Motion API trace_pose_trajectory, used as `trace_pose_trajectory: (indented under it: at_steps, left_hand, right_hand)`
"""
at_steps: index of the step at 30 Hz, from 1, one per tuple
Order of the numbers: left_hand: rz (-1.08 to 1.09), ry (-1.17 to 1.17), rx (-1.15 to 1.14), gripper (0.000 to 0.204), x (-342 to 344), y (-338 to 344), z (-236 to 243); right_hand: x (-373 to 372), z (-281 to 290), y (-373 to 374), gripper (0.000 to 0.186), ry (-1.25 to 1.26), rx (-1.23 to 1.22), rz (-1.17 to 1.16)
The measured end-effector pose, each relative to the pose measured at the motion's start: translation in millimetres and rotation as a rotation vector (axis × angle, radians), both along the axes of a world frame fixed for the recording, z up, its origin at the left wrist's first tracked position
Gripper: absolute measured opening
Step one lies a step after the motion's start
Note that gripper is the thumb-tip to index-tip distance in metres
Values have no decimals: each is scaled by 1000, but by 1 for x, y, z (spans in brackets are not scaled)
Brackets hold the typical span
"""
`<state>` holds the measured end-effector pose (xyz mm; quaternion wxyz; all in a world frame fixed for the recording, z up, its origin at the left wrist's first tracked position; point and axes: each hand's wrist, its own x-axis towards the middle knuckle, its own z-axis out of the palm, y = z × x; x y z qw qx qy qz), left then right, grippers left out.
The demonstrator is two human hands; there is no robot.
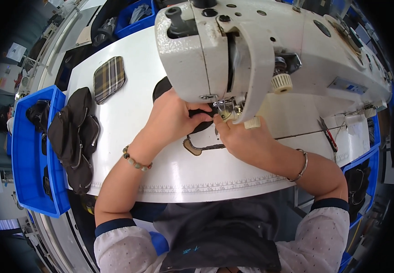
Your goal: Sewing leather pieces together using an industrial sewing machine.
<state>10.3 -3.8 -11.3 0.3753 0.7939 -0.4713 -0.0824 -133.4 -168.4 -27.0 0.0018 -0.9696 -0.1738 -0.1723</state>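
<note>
Black cloth (202,126) lies beneath the white metal sewing machine's (306,59) head, pinched by my left hand's (169,113) thumb and fingers; my curled right hand (247,139) reaches its right side, grip unclear. Left: a rounded plaid piece (109,79), soft zippered pouches (71,132). Near: a printed ruler scale (206,188).

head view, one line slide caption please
Left hand and right hand meet over dark fabric at a white sewing machine, dark zippered pouches and plaid fabric lying to the left.

A fisheye view looks down from head height onto the nearby hands (167,114).
</note>
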Motion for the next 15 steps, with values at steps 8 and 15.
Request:
trace_pose_trajectory:
  at_steps: [8, 15]
  left_hand:
    - [96, -218, 34, 19, -11, -8, 10]
    - [130, -375, 52, 15, -16, -7, 10]
  right_hand:
    - [5, -6, -7, 38, -76, 74, -42]
    - [-4, 9, -6, 29, -57, 14, -24]
